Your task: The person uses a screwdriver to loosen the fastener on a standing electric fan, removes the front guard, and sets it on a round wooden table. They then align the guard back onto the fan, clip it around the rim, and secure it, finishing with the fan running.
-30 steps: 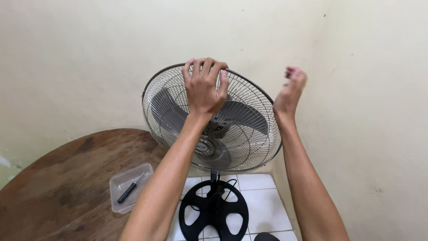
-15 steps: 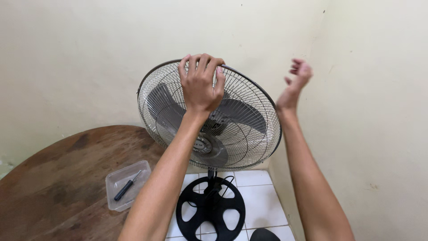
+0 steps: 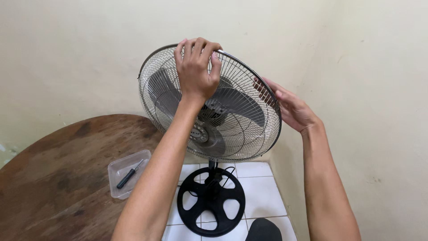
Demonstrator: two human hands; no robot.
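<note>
A standing fan with a round wire guard (image 3: 240,134) and grey blades stands in a room corner on a black round base (image 3: 211,206). My left hand (image 3: 196,69) grips the top rim of the guard, fingers curled over the wire. My right hand (image 3: 287,107) lies with fingers spread against the guard's right rim, touching the wires. The fan head is tilted toward me.
A brown round wooden table (image 3: 58,178) sits at the left, carrying a clear plastic tray (image 3: 117,172) with a black-handled screwdriver (image 3: 129,174) inside. White floor tiles (image 3: 267,192) lie under the fan. Cream walls close in behind and to the right.
My right hand came down from the air beside the wall onto the guard's right rim. My left hand stayed on the top rim.
</note>
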